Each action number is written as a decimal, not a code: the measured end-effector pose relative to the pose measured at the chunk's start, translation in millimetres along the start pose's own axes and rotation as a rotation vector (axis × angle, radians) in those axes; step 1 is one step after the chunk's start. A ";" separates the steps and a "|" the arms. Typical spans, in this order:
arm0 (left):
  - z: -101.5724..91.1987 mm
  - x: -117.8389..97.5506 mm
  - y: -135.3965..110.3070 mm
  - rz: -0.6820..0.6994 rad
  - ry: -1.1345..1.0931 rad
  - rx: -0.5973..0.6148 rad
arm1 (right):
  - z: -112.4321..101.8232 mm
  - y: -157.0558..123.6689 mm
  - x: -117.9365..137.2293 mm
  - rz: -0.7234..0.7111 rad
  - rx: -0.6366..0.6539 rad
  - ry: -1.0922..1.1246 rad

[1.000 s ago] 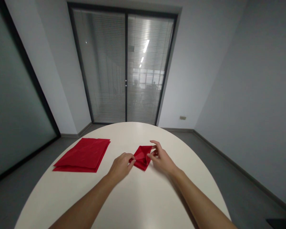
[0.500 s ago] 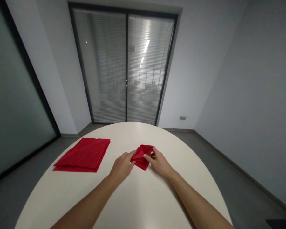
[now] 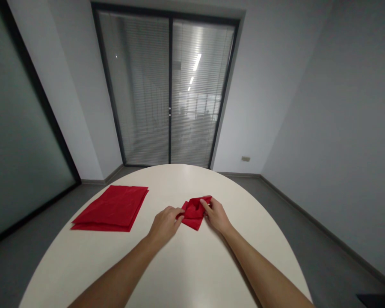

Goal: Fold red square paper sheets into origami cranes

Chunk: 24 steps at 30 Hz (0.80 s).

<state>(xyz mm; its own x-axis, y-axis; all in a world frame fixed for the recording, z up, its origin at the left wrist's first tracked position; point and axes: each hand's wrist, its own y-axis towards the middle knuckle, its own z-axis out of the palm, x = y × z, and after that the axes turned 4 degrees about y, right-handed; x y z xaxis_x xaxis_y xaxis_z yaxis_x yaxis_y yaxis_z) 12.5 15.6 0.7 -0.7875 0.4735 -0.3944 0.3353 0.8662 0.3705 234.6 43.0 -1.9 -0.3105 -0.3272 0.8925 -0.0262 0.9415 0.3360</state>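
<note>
While the left hand (image 3: 165, 224) pinches the left corner of a small folded red sheet (image 3: 192, 211) between thumb and fingers, the right hand (image 3: 216, 216) grips its upper right part, thumb on the near face and the other fingers mostly hidden. Both hands are thus closed on the same sheet, which sits between them. Its middle is bunched up, with a dark hollow near the right thumb; a flatter flap points down toward the person, and whether its tip touches the table (image 3: 179, 273) cannot be told. Bare forearms reach in from below on either side.

Well to the left of the hands lies a red stack (image 3: 111, 207), flat and larger than the sheet, with two layers showing along its near edge and faint creases on top. Its near left corner comes close to the rim of the table, which is round and cream.

Past the far rim stands a dark-framed glass front (image 3: 170, 90) with blinds, lights showing through its right pane. To its right, a small plate (image 3: 245, 158) sits low on the white wall (image 3: 259, 107). A frosted panel (image 3: 19, 141) edges the left side, above grey floor (image 3: 295, 218).
</note>
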 end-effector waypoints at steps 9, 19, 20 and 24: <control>1.6 0.6 -0.3 0.011 0.014 -0.009 | -5.1 2.4 -8.4 0.080 0.017 0.041; -4.8 -6.5 0.9 0.018 0.070 0.047 | -20.9 5.7 -11.2 -0.003 0.142 -0.082; -5.5 -7.3 0.8 0.017 0.074 0.052 | -21.5 5.3 -8.7 -0.019 0.145 -0.106; -6.1 -9.1 1.1 0.024 0.085 0.054 | -20.8 2.4 1.7 -0.041 0.118 -0.194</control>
<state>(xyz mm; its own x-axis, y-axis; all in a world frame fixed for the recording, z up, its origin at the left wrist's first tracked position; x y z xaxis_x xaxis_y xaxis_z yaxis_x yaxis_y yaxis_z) 16.9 11.3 9.8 -0.8191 0.4814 -0.3122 0.3806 0.8630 0.3322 253.8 43.0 6.6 -0.4832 -0.3548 0.8004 -0.1501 0.9342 0.3235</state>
